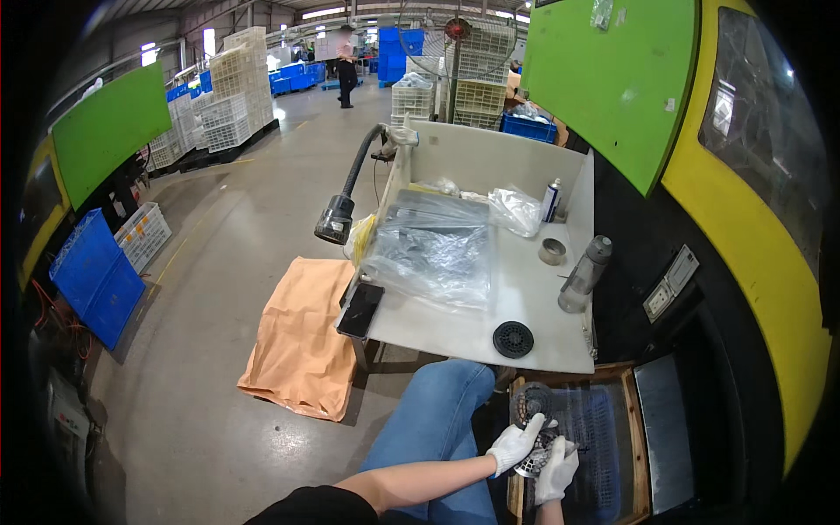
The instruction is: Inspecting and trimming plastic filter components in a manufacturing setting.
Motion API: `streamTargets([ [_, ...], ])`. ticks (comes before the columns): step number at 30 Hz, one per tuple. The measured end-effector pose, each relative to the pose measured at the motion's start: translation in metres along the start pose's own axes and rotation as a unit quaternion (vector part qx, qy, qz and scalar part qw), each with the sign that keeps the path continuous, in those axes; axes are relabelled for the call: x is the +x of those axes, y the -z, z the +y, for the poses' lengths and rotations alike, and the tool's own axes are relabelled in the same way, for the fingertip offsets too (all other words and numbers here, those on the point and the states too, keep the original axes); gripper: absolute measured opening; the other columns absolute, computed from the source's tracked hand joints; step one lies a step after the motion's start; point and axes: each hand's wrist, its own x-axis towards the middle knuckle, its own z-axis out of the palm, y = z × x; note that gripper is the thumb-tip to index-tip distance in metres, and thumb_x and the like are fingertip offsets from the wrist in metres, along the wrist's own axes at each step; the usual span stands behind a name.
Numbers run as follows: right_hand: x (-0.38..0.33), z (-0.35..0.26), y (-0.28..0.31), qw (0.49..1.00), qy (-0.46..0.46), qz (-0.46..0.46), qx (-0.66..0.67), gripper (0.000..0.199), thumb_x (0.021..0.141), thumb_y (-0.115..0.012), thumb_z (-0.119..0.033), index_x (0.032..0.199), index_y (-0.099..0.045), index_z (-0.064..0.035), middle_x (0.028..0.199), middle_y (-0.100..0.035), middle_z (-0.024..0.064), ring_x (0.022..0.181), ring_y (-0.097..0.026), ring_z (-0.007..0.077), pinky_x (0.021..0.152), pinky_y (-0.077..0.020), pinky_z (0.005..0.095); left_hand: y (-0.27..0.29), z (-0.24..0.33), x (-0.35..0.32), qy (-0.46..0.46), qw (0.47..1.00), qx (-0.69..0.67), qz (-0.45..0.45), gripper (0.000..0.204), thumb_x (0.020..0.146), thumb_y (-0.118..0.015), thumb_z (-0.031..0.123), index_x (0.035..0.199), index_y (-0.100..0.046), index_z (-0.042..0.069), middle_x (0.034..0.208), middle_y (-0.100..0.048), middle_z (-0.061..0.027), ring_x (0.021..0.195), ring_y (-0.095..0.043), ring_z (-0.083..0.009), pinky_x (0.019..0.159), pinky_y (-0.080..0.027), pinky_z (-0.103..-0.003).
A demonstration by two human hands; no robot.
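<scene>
Both my hands wear white gloves and work low over a wooden-framed bin at the lower right. My left hand (516, 444) is closed on a dark round part with a grid of holes (530, 402), its fingers lying along the edge. Close beside it, my right hand (557, 470) is closed at a second perforated piece (528, 466), greyer and shinier. The two pieces overlap between my hands, and I cannot tell whether they are joined. A similar black round grid part (513, 339) lies on the white table (420, 335) just ahead.
Inside the wooden bin (643, 437) sits a blue basket (602, 446). The table holds plastic bags (437, 262), a phone (360, 311), a bottle (586, 274), a tape roll (552, 251) and a spray can (550, 200). A lamp (335, 219) overhangs its left edge; a paper sack (302, 337) lies on the floor.
</scene>
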Motion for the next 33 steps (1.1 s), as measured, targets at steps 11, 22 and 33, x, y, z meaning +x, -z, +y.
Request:
streamTargets([
  [11,0.002,0.002,-0.001,0.997,0.044,-0.013,-0.069,0.024,0.093,-0.056,-0.023,0.094,-0.061,0.0005,0.086,-0.064,0.0095,0.072,-0.06,0.0145,0.064,-0.0482,0.0305,0.001,-0.007,0.008,-0.076,0.982,-0.171,0.034,0.045,0.101,-0.04,0.038,0.11,-0.067,0.004,0.105,-0.068,-0.0076,0.095,-0.061,-0.0126,0.085,-0.047,-0.029],
  [22,-0.008,-0.018,-0.008,0.981,-0.062,-0.083,0.163,0.02,0.095,-0.05,-0.016,0.102,-0.058,0.001,0.089,-0.064,0.0085,0.075,-0.062,0.0147,0.068,-0.0519,0.0298,-0.005,-0.01,0.013,-0.079,0.971,-0.225,-0.017,0.038,0.101,-0.043,0.031,0.116,-0.062,0.002,0.112,-0.067,-0.0072,0.098,-0.061,-0.0123,0.089,-0.047,-0.028],
  [33,0.017,-0.028,0.016,0.955,-0.153,-0.23,0.107,0.018,0.091,-0.056,-0.016,0.098,-0.064,-0.0009,0.088,-0.066,0.0068,0.074,-0.062,0.0141,0.066,-0.0502,0.0293,-0.001,0.014,0.0,-0.1,0.99,-0.095,-0.029,0.035,0.099,-0.047,0.027,0.11,-0.065,0.0,0.106,-0.069,-0.0091,0.099,-0.063,-0.016,0.086,-0.049,-0.031],
])
